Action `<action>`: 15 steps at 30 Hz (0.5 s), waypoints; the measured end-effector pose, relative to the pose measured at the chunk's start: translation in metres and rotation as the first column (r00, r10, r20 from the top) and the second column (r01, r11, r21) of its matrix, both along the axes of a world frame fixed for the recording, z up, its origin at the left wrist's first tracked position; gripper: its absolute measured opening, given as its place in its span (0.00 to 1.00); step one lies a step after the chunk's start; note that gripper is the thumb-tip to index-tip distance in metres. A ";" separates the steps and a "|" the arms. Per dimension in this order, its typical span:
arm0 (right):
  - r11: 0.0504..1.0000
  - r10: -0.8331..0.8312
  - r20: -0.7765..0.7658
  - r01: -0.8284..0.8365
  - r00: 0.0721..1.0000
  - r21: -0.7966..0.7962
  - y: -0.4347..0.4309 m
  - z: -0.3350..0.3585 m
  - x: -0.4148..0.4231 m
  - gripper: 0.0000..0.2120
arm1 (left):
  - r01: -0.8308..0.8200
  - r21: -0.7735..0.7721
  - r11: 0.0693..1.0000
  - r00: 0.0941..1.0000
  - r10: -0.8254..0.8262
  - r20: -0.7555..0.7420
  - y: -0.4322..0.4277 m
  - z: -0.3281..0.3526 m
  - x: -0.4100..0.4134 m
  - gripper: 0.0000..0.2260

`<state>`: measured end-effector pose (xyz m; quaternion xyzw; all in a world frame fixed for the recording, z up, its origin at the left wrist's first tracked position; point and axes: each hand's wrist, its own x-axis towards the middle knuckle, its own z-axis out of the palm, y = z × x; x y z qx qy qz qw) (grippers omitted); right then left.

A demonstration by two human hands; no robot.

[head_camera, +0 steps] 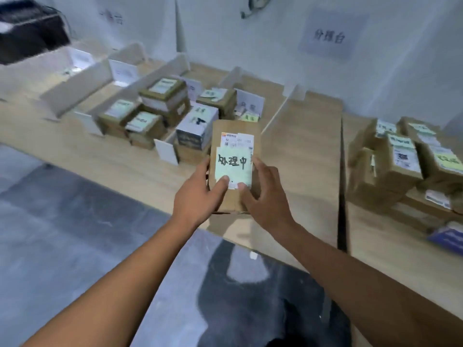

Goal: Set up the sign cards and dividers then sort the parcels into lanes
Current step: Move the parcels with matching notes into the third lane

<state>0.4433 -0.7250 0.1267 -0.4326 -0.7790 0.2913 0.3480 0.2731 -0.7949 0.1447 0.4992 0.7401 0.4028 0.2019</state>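
Note:
I hold a brown cardboard parcel (235,131) above the table's front edge. It carries a shipping label and a pale green note with black handwritten characters. My left hand (198,194) grips its left side with the thumb on the note. My right hand (265,194) grips its right side, thumb on the note's lower edge. White dividers (166,151) split the wooden table (300,156) into lanes. White sign cards (250,102) stand at the lanes' far ends. Several parcels (162,96) are stacked in the middle lanes.
A pile of several labelled parcels (406,161) sits on the table at the right, with a blue packet (448,236) in front of it. A dark crate (27,28) stands at the far left. A paper sign (330,36) hangs on the wall. Grey floor lies below.

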 end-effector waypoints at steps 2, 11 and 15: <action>0.998 0.066 0.002 -0.066 0.998 0.021 -0.006 0.014 -0.060 0.33 | -0.073 0.024 0.997 0.997 0.073 -0.020 -0.016 0.014 -0.052 0.24; 0.975 0.216 0.048 -0.218 0.975 0.044 0.023 0.029 -0.264 0.32 | -0.277 0.098 0.956 0.960 0.278 -0.004 -0.022 0.019 -0.231 0.26; 0.966 0.258 0.026 -0.259 0.966 0.016 0.061 0.017 -0.347 0.30 | -0.309 0.077 0.948 0.949 0.313 -0.046 0.014 0.010 -0.310 0.25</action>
